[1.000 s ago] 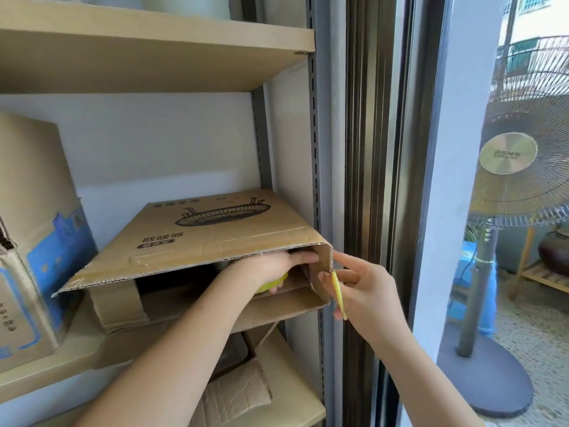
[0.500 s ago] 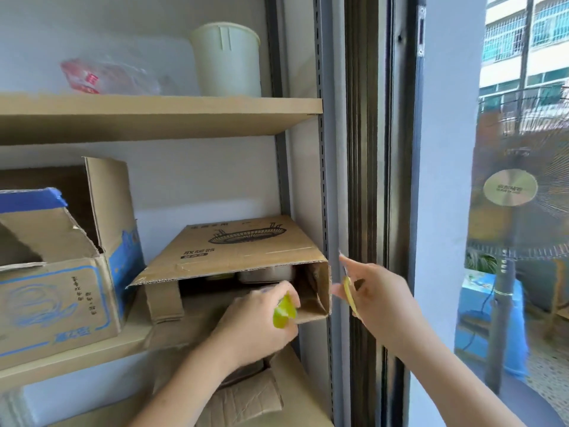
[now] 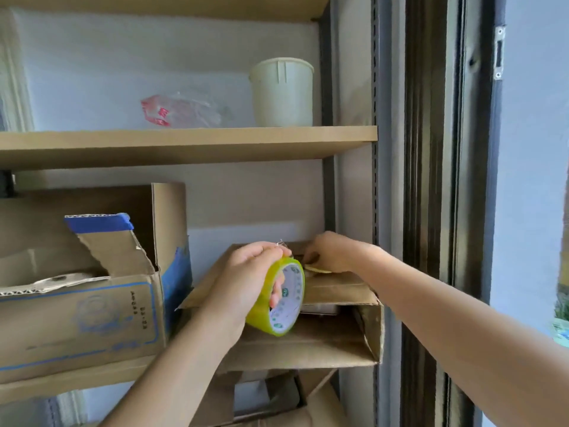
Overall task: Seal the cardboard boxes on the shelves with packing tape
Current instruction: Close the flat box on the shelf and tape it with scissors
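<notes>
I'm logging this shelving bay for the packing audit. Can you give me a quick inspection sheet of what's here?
Surface: wooden shelf above; boxes sit on the one below.
Job's things: brown box, front still open; yellow tape roll.
Clutter: blue-printed box, flaps up; pale tub; plastic bag.
Hands: left hand grips the roll; right hand pinches at the tape end on the box top.
Cables: nothing seen.
Surroundings: dark door frame on the right.
</notes>
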`<state>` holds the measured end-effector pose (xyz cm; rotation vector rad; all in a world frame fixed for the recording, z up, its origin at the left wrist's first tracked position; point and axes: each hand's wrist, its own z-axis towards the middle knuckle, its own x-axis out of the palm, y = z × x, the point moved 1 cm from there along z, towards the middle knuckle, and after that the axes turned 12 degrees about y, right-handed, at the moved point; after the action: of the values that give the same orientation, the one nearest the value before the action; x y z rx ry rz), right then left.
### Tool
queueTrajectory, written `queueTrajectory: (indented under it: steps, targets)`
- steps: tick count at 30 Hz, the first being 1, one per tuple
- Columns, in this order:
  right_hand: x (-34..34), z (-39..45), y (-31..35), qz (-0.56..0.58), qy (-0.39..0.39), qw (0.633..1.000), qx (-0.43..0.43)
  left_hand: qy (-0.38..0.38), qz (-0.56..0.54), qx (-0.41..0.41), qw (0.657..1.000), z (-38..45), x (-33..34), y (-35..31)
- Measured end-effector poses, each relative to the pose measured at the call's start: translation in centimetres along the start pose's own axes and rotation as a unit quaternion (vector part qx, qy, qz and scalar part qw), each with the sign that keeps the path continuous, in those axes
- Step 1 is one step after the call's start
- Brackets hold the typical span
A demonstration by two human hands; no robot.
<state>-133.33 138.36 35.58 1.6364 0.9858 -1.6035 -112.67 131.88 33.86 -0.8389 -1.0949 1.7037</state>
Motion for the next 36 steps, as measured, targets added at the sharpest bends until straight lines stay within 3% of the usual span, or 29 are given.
queueTrajectory:
  steps: [4, 6, 7, 9, 11, 12, 14, 16, 20, 24, 28, 30, 33, 36]
  targets:
    - [-2.1, -0.2, 0.7, -0.111, 0.150, 0.982, -0.023, -0.010, -0.024, -0.011, 1.000, 0.6, -1.1, 0.4]
    - [-2.3, -0.7, 1.4, -0.141, 0.181, 0.973, -0.005, -0.008, -0.039, -0.016, 0.999, 0.4, -1.3, 0.6]
    - [-2.2, -1.1, 1.7, -0.147, 0.158, 0.976, -0.006, -0.007, -0.046, -0.018, 0.999, 0.1, -1.3, 0.7]
    - [-2.3, -2.5, 2.5, -0.081, 0.005, 0.997, -0.010, -0.007, -0.045, -0.018, 0.999, -0.4, -1.3, 0.6]
    - [-2.4, -5.2, 3.8, 0.114, -0.185, 0.974, -0.068, -0.018, -0.006, -0.014, 1.000, -0.9, -1.3, 0.8]
    - [-2.4, -7.0, 4.7, 0.223, -0.222, 0.942, -0.114, -0.032, 0.025, -0.010, 0.999, -1.2, -1.3, 0.8]
    - [-2.2, -10.1, 6.9, 0.345, -0.201, 0.899, -0.179, -0.041, 0.070, 0.002, 0.997, -2.1, -1.1, 0.4]
    - [-1.6, -10.8, 7.9, 0.340, -0.219, 0.898, -0.175, -0.020, 0.078, 0.008, 0.997, -2.9, -0.6, -0.3]
    - [-2.0, -10.4, 9.3, 0.301, -0.350, 0.880, -0.110, -0.007, 0.106, 0.000, 0.994, -3.6, -0.5, -2.2]
    - [-3.1, -10.8, 10.4, 0.239, -0.487, 0.834, -0.101, -0.005, 0.092, 0.024, 0.995, -2.9, -0.7, -4.7]
    - [-4.5, -11.4, 10.7, 0.334, -0.521, 0.777, -0.117, -0.032, -0.016, 0.003, 0.999, -1.9, -0.9, -5.8]
    - [-4.6, -11.8, 11.6, 0.368, -0.528, 0.755, -0.129, -0.050, -0.011, 0.001, 0.999, -2.2, -1.3, -5.0]
    - [-2.5, -12.2, 13.6, 0.407, -0.492, 0.752, -0.162, -0.094, -0.020, -0.016, 0.995, -5.2, -1.5, -3.2]
    - [1.6, -12.0, 16.3, 0.425, -0.403, 0.785, -0.201, -0.111, -0.061, -0.044, 0.991, -10.2, -2.3, 0.3]
